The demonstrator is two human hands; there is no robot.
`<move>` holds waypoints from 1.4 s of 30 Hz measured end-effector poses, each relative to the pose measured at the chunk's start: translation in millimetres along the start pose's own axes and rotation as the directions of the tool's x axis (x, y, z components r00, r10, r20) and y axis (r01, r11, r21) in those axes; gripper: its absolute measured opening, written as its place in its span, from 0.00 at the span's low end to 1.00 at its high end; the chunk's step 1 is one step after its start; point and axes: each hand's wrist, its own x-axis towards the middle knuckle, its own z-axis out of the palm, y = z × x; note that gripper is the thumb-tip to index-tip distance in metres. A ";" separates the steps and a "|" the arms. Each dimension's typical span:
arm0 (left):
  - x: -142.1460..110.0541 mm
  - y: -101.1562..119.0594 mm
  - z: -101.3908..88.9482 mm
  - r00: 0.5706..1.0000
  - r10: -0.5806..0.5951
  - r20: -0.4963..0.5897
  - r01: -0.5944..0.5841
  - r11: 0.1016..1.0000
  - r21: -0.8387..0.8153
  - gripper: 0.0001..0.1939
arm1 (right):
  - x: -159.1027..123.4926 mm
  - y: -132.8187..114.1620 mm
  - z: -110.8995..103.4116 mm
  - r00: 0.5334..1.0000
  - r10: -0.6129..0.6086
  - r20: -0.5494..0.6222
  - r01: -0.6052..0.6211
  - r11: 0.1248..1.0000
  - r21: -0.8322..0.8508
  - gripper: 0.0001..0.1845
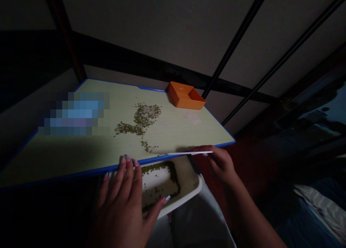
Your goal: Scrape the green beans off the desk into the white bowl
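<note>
One left hand (121, 204): hiding the white tray (189, 176)'s left end; whether gripping, impossible to tell.
Tray: holding green seeds (174, 174) below the table (173, 132)'s edge.
Right hand (222, 165): pinching a white strip (193, 153), showing edge-on.
Table: bearing more seeds, pale grains (191, 117).
Bluish object (81, 112): blurring into pixels.

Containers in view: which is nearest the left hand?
The white tub, lower than the table and holding green grains; the orange box stands farther off, on that table.

L hand (123, 204) palm-down w/ fingers (130, 176) fwd, R hand (222, 166) in pinch.
</note>
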 end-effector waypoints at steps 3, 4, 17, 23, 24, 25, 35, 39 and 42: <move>0.3 0.2 0.3 1.000 0.001 0.006 -0.001 1.000 -0.004 0.43 | -1.9 -0.4 -0.7 1.000 -0.005 -0.002 0.005 1.000 0.014 0.14; 0.3 0.4 0.4 1.000 0.000 0.003 0.000 1.000 -0.007 0.43 | -2.6 -0.4 -1.0 1.000 -0.003 0.005 0.003 1.000 0.012 0.14; 0.9 0.8 -2.3 1.000 0.013 -0.003 -0.013 1.000 -0.001 0.43 | -3.7 5.2 -1.3 0.997 0.061 -0.049 -0.061 0.998 0.003 0.12; 0.2 1.2 -0.3 1.000 -0.001 -0.005 0.001 1.000 -0.010 0.43 | 10.3 29.9 10.9 0.921 0.310 -0.235 -0.268 0.943 0.196 0.07; 0.1 1.2 -0.1 1.000 -0.003 -0.006 0.003 1.000 -0.012 0.43 | 13.6 33.3 12.1 0.910 0.349 -0.223 -0.293 0.923 0.249 0.09; 0.1 1.1 -0.1 1.000 -0.001 -0.004 0.001 1.000 -0.015 0.43 | 16.9 36.3 13.1 0.902 0.383 -0.201 -0.319 0.903 0.289 0.13; -0.5 -0.2 -0.4 1.000 -0.004 0.002 0.004 1.000 -0.026 0.41 | 41.7 60.7 31.3 0.902 0.427 0.062 -0.405 0.788 0.464 0.22; -1.1 0.0 -1.0 1.000 -0.007 0.003 0.007 1.000 -0.031 0.41 | 43.5 62.2 37.1 0.913 0.405 0.050 -0.377 0.790 0.484 0.21; -0.1 0.4 -2.1 1.000 -0.008 0.009 0.008 1.000 -0.022 0.41 | 42.6 60.0 38.3 0.917 0.397 0.050 -0.374 0.806 0.458 0.21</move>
